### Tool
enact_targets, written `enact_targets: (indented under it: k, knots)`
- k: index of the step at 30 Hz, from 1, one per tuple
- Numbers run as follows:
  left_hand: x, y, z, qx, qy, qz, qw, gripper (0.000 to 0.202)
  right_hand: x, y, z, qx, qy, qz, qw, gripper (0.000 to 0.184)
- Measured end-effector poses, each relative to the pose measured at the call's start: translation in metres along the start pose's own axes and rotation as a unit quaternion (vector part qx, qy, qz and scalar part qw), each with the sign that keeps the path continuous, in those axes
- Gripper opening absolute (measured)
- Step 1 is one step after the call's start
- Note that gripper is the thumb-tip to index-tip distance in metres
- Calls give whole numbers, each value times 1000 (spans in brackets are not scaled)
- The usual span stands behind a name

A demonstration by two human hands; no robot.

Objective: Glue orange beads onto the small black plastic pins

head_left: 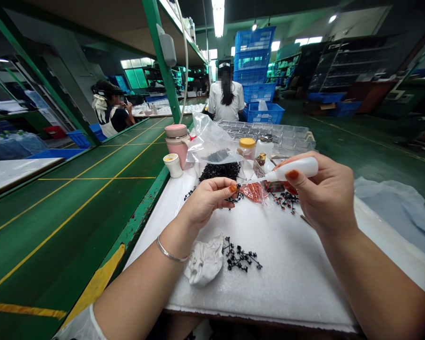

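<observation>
Between thumb and fingertips, my left hand [212, 196] pinches a small black part [238, 186], mostly hidden by the fingers. A white squeeze bottle [297, 168] lies tilted in my right hand [327, 193], its thin nozzle pointing left and its tip at or very near the black part. Behind the hands is a heap of small black parts [219, 172]. A clear bag of orange-red pieces [255, 192] lies beside it, with black parts with orange bits [286, 200] to the right. Nearer me, a crumpled white cloth [204, 260] sits beside several loose black parts [242, 259].
A white foam sheet [276, 283] covers the table. At the back stand a pink flask [177, 144], a white tub [173, 165], a yellow-lidded jar [247, 147] and a clear compartment tray [286, 134]. A green conveyor [92, 208] runs along the left. Two people sit farther off.
</observation>
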State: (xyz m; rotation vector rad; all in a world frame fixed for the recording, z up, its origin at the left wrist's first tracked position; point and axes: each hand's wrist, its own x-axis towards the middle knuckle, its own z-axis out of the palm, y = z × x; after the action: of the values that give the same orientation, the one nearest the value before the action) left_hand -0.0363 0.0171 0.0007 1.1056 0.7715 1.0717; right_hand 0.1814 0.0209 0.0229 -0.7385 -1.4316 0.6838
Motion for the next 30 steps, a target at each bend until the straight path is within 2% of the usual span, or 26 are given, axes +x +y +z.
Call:
enact_targets:
  k: [17,24,30]
  knots:
    - [-1,1,1,4,0,2,1000,24,0,2,0,-9,9,-8,1000,18]
    - [-1,1,0,4,2,4,1000,24,0,1,0,-10,1,-7,1000,12]
    - [0,1,1,2,2,4,1000,24,0,1,0,0,5,-11,1000,16]
